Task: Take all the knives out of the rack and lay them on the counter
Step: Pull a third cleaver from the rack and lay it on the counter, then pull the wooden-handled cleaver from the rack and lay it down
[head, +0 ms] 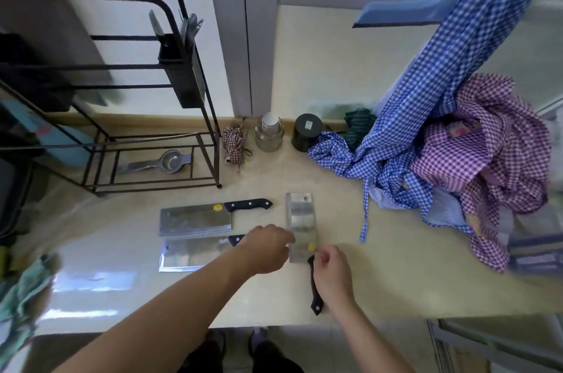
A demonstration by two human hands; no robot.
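On the counter [380, 266], both hands' grip on the third cleaver [300, 220] is unclear; its yellow label [311, 247] is unreadable.

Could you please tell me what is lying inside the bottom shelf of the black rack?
A metal strainer-like tool lies in the black rack's bottom shelf. The shelf's left part is blurred, so anything there cannot be told.

Bare bench [380, 275] lies open at lower right and lower left; cleavers [195, 220] fill the centre, checked cloths [457, 159] crowd the right.
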